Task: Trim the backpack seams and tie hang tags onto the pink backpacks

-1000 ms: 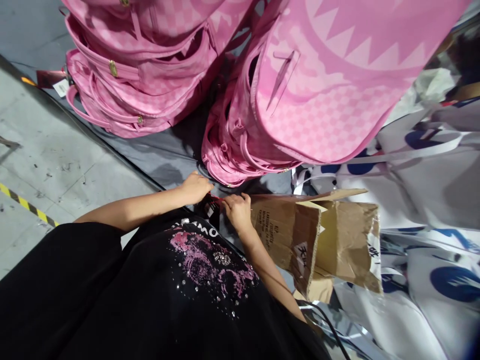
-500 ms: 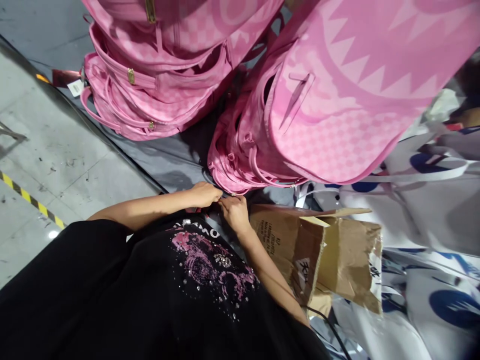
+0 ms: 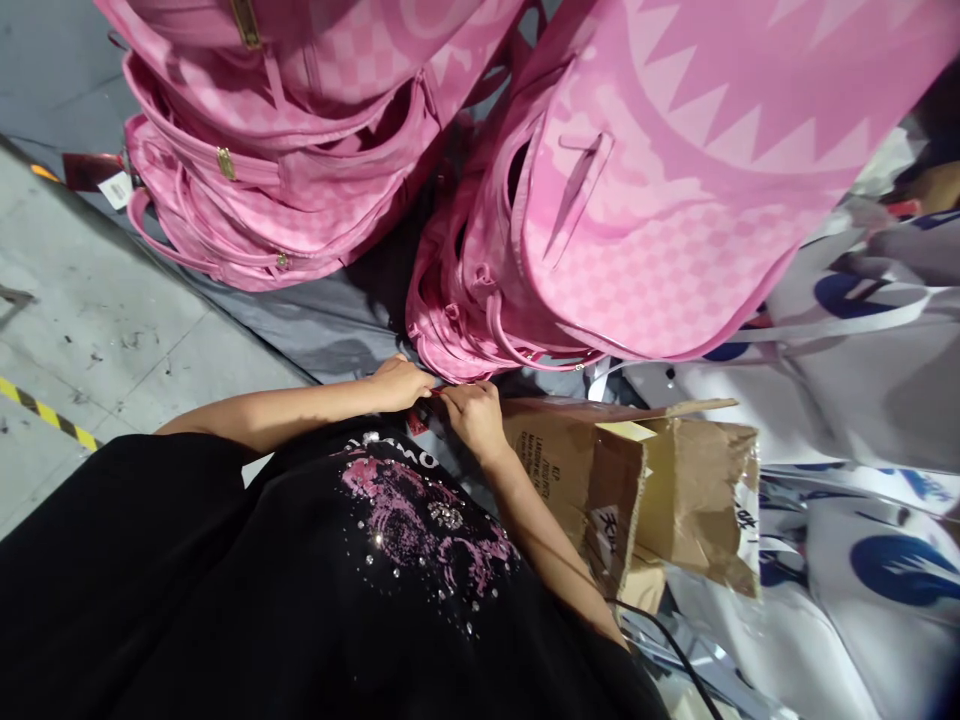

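Note:
My left hand (image 3: 403, 384) and my right hand (image 3: 474, 411) meet in front of my chest, fingertips nearly touching. Both are closed in a pinch, and whatever lies between the fingers is too small and hidden to make out. A bit of red shows at the fingertips, and a small red tag (image 3: 418, 423) hangs just below them. Right beyond the hands is the near end of a stack of pink checkered backpacks (image 3: 637, 255), the top one with a toothed pattern. A second pink backpack stack (image 3: 247, 225) with gold zipper pulls stands farther left.
An open cardboard box (image 3: 555, 460) stands beside my right forearm. White bags with blue prints (image 3: 900, 570) are piled on the right. A grey cloth (image 3: 300, 320) lies under the backpacks. At left is the tiled floor (image 3: 135, 320) with a yellow-black tape line (image 3: 45, 412).
The view has shifted slightly, so the backpacks sit farther left. My hands remain together in a pinch, now a little closer to the backpack stack's end, with more red visible at the fingertips.

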`<state>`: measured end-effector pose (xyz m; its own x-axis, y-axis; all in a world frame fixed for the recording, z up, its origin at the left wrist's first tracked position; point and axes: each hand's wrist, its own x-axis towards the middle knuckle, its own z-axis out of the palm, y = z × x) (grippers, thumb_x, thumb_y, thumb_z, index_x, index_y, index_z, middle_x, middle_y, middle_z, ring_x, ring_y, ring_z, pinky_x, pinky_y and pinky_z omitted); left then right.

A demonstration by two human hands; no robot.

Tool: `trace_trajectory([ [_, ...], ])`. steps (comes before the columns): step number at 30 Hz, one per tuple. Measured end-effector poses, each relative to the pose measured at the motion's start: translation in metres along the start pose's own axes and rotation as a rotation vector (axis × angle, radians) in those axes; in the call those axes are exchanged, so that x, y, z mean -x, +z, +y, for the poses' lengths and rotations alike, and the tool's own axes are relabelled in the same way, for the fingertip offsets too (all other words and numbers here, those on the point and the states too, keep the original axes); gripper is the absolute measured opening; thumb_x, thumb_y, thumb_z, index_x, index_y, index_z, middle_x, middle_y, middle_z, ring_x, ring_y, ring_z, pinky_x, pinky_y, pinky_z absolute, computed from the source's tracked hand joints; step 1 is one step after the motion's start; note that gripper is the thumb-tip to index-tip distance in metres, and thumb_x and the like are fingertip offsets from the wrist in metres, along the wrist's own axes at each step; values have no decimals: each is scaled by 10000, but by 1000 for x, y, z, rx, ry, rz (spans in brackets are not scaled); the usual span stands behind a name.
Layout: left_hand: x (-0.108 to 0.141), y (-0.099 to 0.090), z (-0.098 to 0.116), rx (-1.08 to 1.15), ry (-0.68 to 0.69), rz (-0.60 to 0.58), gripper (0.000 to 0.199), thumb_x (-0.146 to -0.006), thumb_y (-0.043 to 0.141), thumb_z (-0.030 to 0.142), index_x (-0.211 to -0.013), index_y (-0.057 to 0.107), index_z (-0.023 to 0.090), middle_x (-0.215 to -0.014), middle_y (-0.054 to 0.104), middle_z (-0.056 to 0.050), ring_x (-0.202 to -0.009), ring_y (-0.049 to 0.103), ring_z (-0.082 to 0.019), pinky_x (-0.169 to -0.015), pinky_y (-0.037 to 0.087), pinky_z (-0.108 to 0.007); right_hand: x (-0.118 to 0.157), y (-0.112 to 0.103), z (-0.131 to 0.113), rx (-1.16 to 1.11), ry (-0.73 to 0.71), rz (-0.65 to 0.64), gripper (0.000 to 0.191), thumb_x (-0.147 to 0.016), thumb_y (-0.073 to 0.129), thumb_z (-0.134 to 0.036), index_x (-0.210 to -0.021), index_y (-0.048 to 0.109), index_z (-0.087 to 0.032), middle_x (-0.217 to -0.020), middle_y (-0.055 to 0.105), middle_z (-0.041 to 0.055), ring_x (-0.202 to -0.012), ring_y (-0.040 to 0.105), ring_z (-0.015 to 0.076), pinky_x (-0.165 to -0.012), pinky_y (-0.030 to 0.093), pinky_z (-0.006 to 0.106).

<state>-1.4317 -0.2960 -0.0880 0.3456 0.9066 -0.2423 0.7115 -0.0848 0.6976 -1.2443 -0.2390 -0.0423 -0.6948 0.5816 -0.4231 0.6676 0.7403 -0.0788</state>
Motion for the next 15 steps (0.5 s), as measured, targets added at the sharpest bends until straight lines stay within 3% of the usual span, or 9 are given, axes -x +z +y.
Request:
trace_trajectory([
  [5, 11, -15, -12, -94, -5, -6, 184, -872, 560, 186, -820, 737, 179, -692, 714, -70, -717, 670, -209, -803, 434, -354, 3, 15, 3, -32, 43, -12, 280, -1020, 477, -283, -1036, 746, -205, -977, 775, 63, -926, 638, 203, -1020, 219, 371],
  [10, 15, -15, -16, -148, -20, -45, 171, -825, 572, 132, -748, 722, 162, -655, 699, -75, -634, 636, -192, -734, 418, -337, 1, 34, -4, -71, 75, -20, 298, -1035, 454, -297, -1117, 730, -222, -968, 778, 50, -916, 649, 192, -1009, 234, 367],
  [15, 18, -24, -34, -175, -29, -58, 175, -810, 576, 136, -812, 739, 199, -698, 725, -52, -677, 661, -193, -760, 411, -339, 9, 37, 9, -77, 106, -11, 289, -1022, 485, -327, -988, 754, -225, -943, 778, 40, -921, 652, 191, -1058, 208, 375],
])
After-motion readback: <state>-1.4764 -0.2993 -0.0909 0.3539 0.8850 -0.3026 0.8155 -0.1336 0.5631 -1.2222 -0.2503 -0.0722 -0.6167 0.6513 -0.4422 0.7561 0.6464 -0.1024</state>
